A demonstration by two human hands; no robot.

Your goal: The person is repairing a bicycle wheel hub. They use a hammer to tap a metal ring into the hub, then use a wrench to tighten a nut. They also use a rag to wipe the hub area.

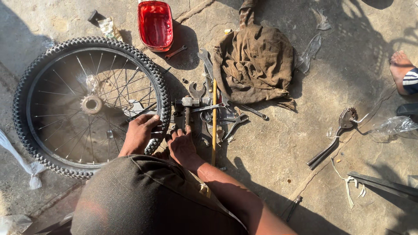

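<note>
Concrete floor (278,143), sunlit, with long shadows at 5 o'clock.

Bicycle wheel (89,104) lies flat at 9 o'clock: knobbly tyre, spokes, hub near its middle. Largest item in view.

Brown cloth (254,65) lies crumpled at 1 o'clock, just beside the tool pile.

Red plastic container (155,24) stands at 12 o'clock, well apart from the hands.

Yellow rod (214,122) lies roughly upright in frame at centre, running from the cloth's lower edge down past the right forearm.

Crank arm with sprocket (335,137) lies at 3 o'clock, apart from the pile. A second person's bare foot (401,69) shows at the 2 o'clock edge.

Left hand (140,132) rests on the wheel's tyre at its 4 o'clock rim; fingers curled over the tyre and gripping it.

Right hand (182,146) is just right of the left hand, near centre; fingers closed around the lower handle of a hammer (186,111), whose head points to 12 o'clock and sits among the tools just outside the wheel's rim.

Spanners (226,117) lie scattered between hammer and cloth, some overlapping; exact count cannot be told.

A small spanner (176,52) lies alone just below the red container.
</note>
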